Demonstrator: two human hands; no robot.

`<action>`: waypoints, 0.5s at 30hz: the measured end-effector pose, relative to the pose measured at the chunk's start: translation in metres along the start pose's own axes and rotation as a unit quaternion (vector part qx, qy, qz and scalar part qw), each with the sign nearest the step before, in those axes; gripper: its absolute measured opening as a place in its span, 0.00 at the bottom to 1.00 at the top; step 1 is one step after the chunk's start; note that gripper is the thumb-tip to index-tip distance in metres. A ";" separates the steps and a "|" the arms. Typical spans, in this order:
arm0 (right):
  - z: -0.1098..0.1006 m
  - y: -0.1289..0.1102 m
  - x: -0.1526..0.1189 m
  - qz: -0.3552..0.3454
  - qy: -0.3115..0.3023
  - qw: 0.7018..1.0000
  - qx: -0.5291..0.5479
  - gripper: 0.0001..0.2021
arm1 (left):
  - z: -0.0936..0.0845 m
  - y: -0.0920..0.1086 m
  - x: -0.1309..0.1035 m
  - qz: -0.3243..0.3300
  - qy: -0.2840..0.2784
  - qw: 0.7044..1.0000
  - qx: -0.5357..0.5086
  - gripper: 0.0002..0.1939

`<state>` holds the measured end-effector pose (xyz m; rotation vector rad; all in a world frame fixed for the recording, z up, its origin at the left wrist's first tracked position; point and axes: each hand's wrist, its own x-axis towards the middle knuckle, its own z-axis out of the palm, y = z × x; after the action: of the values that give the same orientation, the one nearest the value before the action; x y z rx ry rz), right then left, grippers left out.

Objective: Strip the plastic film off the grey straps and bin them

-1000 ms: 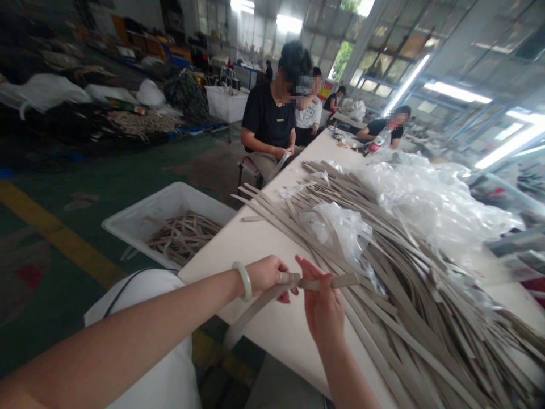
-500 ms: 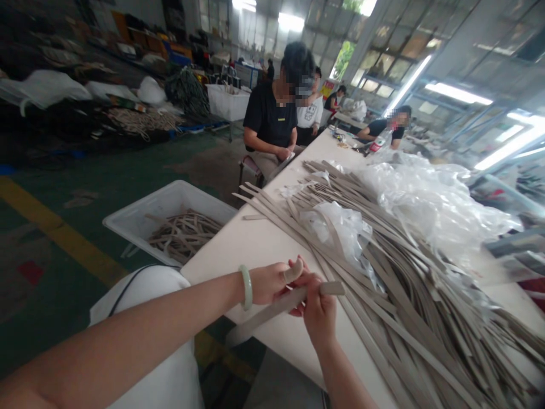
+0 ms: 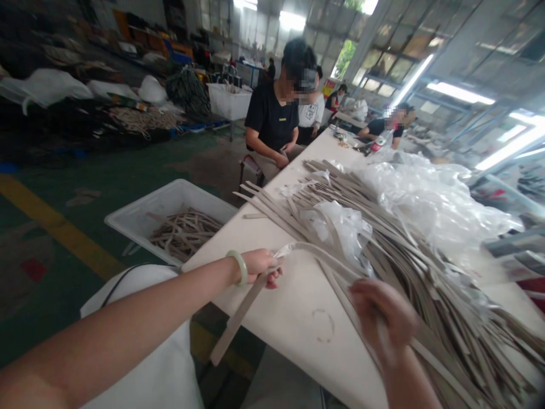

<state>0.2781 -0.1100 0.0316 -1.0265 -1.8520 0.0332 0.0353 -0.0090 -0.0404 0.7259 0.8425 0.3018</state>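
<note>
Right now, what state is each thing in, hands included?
Left hand: fingers closed on the strip.
Right hand: blurred, fingers curled, apparently around the band.
Strip: free end hanging down.
Band: arched between the hands, possibly the strip's own continuation.
Pile: loosely heaped.
Bin: open, partly filled.
Plastic: crumpled.
Bracelet: worn on left wrist.
Lights: lit.
</note>
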 end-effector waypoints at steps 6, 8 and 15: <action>0.097 -0.052 -0.032 -0.165 -0.336 0.920 -0.112 0.21 | 0.023 0.007 0.009 0.032 0.030 0.995 -0.085 0.18; 0.102 -0.054 -0.033 -0.132 -0.240 0.960 -0.058 0.15 | 0.026 0.004 0.007 0.025 0.039 0.998 -0.033 0.22; 0.081 -0.040 0.018 0.369 0.291 0.842 0.267 0.07 | 0.026 0.020 -0.020 0.437 0.154 0.798 0.385 0.30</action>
<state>0.1882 -0.0922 0.0199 -1.1178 -0.7445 0.5975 0.0434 -0.0172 -0.0035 1.8816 0.8860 0.9552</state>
